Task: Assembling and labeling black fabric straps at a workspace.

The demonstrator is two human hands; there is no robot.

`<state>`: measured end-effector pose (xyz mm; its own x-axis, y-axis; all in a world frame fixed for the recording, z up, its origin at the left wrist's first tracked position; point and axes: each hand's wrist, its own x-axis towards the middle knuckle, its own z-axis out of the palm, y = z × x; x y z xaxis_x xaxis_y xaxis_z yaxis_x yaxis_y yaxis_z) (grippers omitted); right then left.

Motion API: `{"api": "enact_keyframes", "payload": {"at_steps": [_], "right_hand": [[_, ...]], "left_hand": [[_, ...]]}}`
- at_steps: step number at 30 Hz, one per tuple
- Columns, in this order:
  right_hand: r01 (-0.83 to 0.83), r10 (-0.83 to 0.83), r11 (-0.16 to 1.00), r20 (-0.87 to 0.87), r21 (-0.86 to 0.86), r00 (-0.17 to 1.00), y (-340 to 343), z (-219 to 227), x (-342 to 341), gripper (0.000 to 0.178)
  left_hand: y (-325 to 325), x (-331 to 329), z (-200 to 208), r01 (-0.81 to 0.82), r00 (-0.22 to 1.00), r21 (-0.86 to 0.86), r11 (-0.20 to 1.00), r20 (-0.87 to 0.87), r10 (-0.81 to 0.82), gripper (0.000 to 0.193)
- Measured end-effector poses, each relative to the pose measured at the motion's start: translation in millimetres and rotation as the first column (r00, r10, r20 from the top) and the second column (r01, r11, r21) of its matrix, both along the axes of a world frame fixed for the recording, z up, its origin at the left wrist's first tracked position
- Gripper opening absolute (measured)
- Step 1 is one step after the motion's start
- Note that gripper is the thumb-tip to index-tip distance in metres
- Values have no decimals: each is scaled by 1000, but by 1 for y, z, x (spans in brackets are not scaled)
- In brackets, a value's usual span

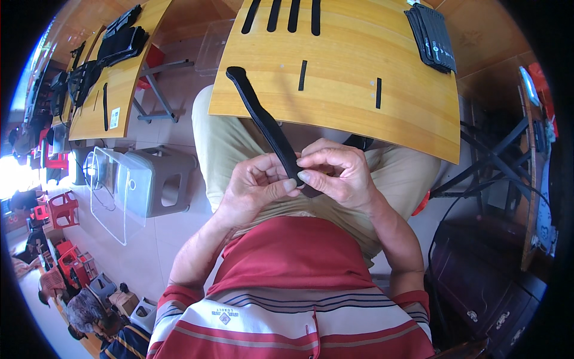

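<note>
A long black padded strap (263, 118) with a rounded far end slants up and left over my lap, its far end over the table's front edge. My left hand (258, 182) is closed round its near end, the thumb lying along it. On the other side, the thumb and forefinger of my right hand (339, 175) pinch the same end. Two short thin black strips (302, 75) (378, 93) lie apart on the wooden table (335, 110). Farther back, several longer black straps (293, 15) with rounded ends lie side by side.
A stack of flat black pieces (431, 37) sits at the table's right corner. To the left stand a grey stool (164, 182), a clear plastic sheet or box (116, 194) and another table (119, 110) holding black pieces. Another person (98, 317) is at the lower left.
</note>
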<state>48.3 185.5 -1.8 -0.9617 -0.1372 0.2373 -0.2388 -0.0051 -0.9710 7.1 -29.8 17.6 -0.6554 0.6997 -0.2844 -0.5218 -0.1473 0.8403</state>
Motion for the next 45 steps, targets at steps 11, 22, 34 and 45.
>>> {"api": "enact_keyframes", "payload": {"at_steps": [11,22,34,45], "right_hand": [[13,-13,1000,-25,-7,1000,-3,-1,1,13],[15,-3,995,-115,100,993,1,4,1,13],[-71,77,995,-96,66,992,9,7,1,14],[-53,77,977,-113,207,991,6,9,3,13]], "left_hand": [[4,4,-5,-73,997,38,997,-38,74,36],[6,6,-6,-111,994,60,992,30,110,31],[7,9,-9,-140,989,99,985,58,135,28],[5,11,-14,-144,990,32,989,0,144,28]]}}
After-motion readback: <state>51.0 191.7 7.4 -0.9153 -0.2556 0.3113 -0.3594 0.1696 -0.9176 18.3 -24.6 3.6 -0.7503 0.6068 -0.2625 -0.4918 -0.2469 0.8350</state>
